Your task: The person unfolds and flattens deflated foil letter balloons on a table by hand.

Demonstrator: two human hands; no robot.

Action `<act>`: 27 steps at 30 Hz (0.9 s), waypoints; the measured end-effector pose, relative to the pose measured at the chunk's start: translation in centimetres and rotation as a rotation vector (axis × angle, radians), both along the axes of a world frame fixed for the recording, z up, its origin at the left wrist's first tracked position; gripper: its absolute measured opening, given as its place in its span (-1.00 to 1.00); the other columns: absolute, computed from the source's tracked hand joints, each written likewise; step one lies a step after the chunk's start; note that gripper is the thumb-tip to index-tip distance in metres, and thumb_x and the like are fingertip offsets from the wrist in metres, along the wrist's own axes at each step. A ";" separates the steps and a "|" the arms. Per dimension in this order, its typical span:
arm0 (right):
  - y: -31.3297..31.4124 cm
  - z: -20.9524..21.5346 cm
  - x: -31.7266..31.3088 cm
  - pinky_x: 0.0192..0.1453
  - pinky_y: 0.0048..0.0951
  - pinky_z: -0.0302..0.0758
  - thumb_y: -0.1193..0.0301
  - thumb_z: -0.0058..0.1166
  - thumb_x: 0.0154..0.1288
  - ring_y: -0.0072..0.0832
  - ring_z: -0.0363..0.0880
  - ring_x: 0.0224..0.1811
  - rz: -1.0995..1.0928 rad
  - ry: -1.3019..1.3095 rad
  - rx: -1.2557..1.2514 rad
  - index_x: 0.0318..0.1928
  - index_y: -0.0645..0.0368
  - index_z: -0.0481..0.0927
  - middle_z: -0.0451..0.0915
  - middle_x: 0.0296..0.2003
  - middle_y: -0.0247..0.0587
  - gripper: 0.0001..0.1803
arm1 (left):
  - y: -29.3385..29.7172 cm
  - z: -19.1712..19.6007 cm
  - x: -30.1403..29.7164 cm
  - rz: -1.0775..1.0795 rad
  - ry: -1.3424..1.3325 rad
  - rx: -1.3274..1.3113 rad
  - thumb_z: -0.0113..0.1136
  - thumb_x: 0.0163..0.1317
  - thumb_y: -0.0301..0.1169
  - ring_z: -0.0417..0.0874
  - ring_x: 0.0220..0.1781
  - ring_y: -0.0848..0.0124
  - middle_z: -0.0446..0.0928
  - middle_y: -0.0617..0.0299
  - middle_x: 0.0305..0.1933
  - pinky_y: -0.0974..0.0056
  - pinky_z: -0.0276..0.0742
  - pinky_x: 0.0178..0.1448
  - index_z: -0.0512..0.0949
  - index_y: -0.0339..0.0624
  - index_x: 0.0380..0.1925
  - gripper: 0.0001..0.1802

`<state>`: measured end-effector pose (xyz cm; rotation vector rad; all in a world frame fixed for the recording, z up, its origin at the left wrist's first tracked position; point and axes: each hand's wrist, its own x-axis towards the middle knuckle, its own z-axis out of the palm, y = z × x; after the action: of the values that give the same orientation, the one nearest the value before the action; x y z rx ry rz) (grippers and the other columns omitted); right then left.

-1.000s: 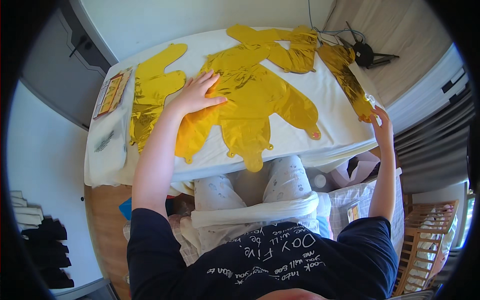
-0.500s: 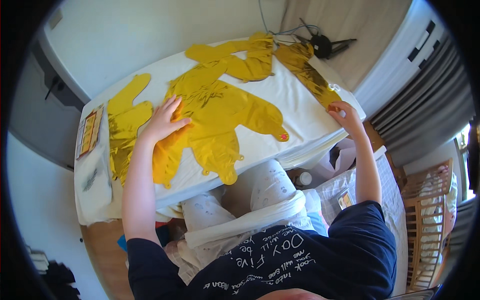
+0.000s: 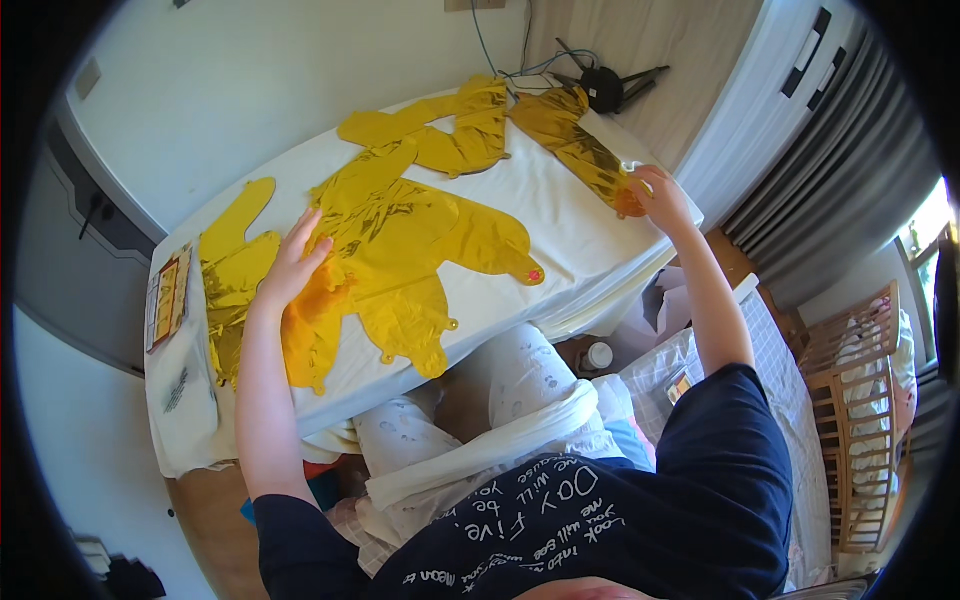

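Flat gold foil balloons with rounded lobes and small tabs lie spread over a white-covered table. My left hand (image 3: pixel 290 265) is open, fingers stretched and thumb apart, over the left edge of the large middle foil balloon (image 3: pixel 400 225). Warm orange reflections show in the foil beside it. My right hand (image 3: pixel 662 198) is at the near end of a narrow gold foil balloon (image 3: pixel 575 140) on the far right. Its fingers are bent but look apart; whether they touch the foil is hard to see. A small red spot marks one lobe of the middle balloon.
Another gold foil balloon (image 3: pixel 237 260) lies at the left, beside a printed packet (image 3: pixel 172 300). At the back right sits a black device with antennas (image 3: pixel 602 90) and cables. A white-lidded container (image 3: pixel 598 356) stands below the table edge. To the right is a wooden crib (image 3: pixel 850 430).
The view has shifted to the right. My left hand has drawn back a little leftward over the foil. My right hand has moved slightly away from me at the narrow balloon's end.
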<state>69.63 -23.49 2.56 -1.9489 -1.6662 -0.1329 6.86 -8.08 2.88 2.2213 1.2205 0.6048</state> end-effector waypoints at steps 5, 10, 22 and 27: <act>2.8 -0.1 2.1 0.41 -0.19 0.46 0.43 0.13 0.42 -0.09 0.59 0.25 -0.147 -0.111 -0.027 0.16 0.09 0.70 0.58 0.28 -0.13 -0.66 | 0.5 -0.1 0.3 -0.042 -0.091 0.055 0.07 0.54 0.05 -0.01 0.73 0.21 0.06 0.12 0.70 0.09 -0.12 0.72 0.21 0.01 0.58 -0.26; 5.0 1.2 3.7 0.35 -0.18 0.53 0.43 0.11 0.46 -0.09 0.59 0.24 -0.050 0.039 -0.266 0.16 0.04 0.72 0.65 0.21 -0.12 -0.67 | 0.9 -0.4 0.5 -0.042 -0.153 0.035 0.05 0.56 0.01 0.00 0.73 0.24 0.08 0.14 0.70 0.10 -0.11 0.72 0.22 0.02 0.58 -0.30; 10.6 -0.7 5.1 0.20 -0.17 0.58 0.14 0.16 0.46 -0.10 0.67 0.08 -0.304 0.101 -0.100 0.08 0.13 0.74 0.70 0.08 -0.02 -0.61 | 1.4 1.1 -0.7 -0.037 -0.210 0.012 0.01 0.57 0.05 -0.06 0.74 0.25 0.02 0.20 0.72 0.08 -0.10 0.72 0.23 0.07 0.58 -0.32; 9.3 0.3 7.2 0.16 -0.28 0.65 0.27 0.20 0.47 -0.14 0.68 0.06 -0.293 0.090 -0.052 0.14 0.16 0.71 0.72 0.06 -0.02 -0.65 | 0.9 1.5 0.2 -0.042 -0.242 -0.004 0.00 0.57 0.08 -0.07 0.74 0.25 0.02 0.23 0.72 0.04 -0.10 0.71 0.24 0.13 0.57 -0.33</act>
<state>76.87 -14.22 2.82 -2.1955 -1.3324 -0.1118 7.02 -7.21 4.40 2.0932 1.0486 0.8268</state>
